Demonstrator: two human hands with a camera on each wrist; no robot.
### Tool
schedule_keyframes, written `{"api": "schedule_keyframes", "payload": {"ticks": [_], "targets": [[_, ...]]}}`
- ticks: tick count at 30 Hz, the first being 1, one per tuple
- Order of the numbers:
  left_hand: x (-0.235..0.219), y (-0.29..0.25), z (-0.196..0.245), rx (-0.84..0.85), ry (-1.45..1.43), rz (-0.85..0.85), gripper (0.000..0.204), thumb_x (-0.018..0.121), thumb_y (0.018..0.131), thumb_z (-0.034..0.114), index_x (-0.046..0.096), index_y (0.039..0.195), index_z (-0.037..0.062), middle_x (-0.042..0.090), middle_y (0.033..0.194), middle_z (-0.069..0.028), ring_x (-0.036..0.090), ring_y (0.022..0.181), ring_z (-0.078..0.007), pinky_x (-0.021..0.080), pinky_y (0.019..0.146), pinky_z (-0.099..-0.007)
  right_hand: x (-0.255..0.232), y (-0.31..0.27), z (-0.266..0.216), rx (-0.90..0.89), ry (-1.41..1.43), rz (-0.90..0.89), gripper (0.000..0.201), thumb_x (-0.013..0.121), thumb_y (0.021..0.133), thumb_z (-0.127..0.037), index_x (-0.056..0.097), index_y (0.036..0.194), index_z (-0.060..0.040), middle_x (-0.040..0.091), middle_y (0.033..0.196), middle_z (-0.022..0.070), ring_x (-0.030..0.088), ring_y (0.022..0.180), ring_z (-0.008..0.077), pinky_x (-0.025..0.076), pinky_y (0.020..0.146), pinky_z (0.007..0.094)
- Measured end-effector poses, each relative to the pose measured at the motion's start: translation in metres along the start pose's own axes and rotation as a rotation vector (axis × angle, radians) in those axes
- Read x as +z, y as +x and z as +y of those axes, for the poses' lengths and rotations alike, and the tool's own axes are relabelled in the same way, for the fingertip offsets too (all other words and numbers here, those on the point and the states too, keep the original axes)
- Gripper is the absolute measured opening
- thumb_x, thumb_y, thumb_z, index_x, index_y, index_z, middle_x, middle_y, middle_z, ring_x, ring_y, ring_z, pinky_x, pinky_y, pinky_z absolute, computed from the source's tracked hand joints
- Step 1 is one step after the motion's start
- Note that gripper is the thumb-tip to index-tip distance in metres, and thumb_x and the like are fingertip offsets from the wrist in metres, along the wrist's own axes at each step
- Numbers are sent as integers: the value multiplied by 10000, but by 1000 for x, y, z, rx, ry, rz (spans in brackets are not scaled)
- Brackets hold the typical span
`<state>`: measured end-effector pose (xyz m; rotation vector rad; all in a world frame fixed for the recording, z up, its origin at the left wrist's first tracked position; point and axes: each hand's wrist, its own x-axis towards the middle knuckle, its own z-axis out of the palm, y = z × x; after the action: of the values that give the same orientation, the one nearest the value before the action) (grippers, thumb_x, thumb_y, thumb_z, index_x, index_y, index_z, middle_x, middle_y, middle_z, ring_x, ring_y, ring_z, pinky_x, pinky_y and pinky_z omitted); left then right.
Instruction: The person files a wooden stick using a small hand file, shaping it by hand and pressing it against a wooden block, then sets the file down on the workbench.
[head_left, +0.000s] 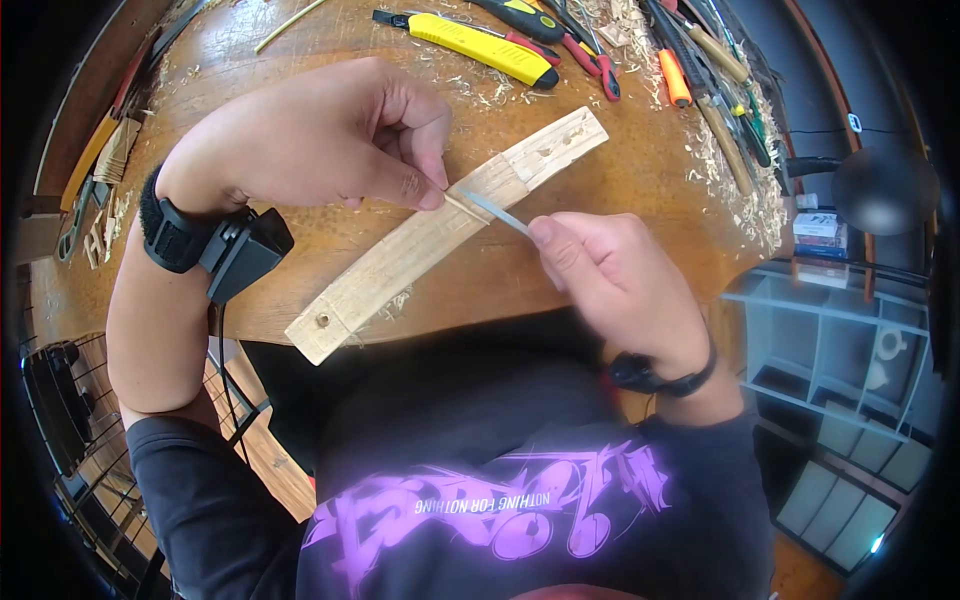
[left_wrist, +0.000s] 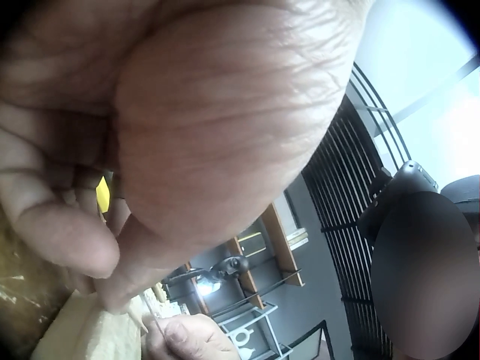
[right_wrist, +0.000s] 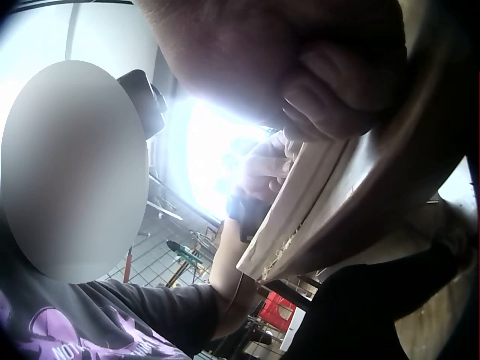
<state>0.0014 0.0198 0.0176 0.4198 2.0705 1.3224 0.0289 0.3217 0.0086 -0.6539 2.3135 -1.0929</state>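
A curved, pale wooden bar (head_left: 400, 262) lies diagonally along the table's near edge. It has a round hole at the near left end and carved recesses at the far end. My left hand (head_left: 330, 140) reaches over it from the left, pinching a thin wooden stick (head_left: 466, 208) that crosses the bar's middle. From the other side, my right hand (head_left: 625, 275) pinches a slim, flat grey strip (head_left: 497, 212) between thumb and fingers. The strip's far tip overlaps the bar beside the stick; its other end is hidden in the right hand.
Beyond the bar lie a yellow utility knife (head_left: 480, 48) and red-handled pliers (head_left: 605, 75). Wooden-handled tools (head_left: 725, 145) and an orange-handled tool (head_left: 675, 78) lie among wood shavings (head_left: 762, 215) at the right. More tools and wood pieces (head_left: 118, 150) line the left side.
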Motion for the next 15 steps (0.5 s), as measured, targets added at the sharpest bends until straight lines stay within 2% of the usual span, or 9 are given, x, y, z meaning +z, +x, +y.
{"api": "schedule_keyframes", "payload": {"ticks": [2,4,7,10,13,15], "targets": [[0,0,2,-17,21,6,79,838,940,-4,763,960,14,763,873,-4,703,817,-58,533,739,-214,1,-1,-2,-5,-10,9,475,581,1148,-319,600,814,18,507,632,208,454,549,365,396,557,457],[0,-1,4,-33,42,12,81,840,938,-4,764,959,16,765,873,-5,704,814,-59,533,732,-214,1,-1,-4,-28,-76,10,461,594,1139,-312,609,815,16,532,646,228,497,573,429,407,555,475],[1,-2,4,-36,75,18,86,846,933,0,766,955,20,754,855,1,697,798,-56,530,733,-217,3,-1,-5,-61,-109,23,441,608,1130,-296,619,814,11,553,658,236,539,599,457,422,556,489],[1,-2,6,-9,100,13,87,848,939,19,766,965,21,740,838,7,695,786,-56,529,684,-214,5,0,-5,-108,-169,52,430,619,1124,-279,617,804,8,569,665,239,577,615,463,437,559,494],[1,-4,11,-70,126,9,68,820,971,43,764,989,10,728,820,3,696,760,-57,552,639,-213,7,-1,-5,-147,-236,76,415,634,1113,-258,612,789,-1,583,668,233,597,622,462,453,564,501],[1,-1,3,-13,-19,11,68,786,1000,58,761,1010,-4,725,811,-6,700,741,-57,577,601,-219,9,-1,-5,-161,-258,89,412,638,1109,-254,608,780,-6,585,666,227,602,621,458,459,564,502]]}}
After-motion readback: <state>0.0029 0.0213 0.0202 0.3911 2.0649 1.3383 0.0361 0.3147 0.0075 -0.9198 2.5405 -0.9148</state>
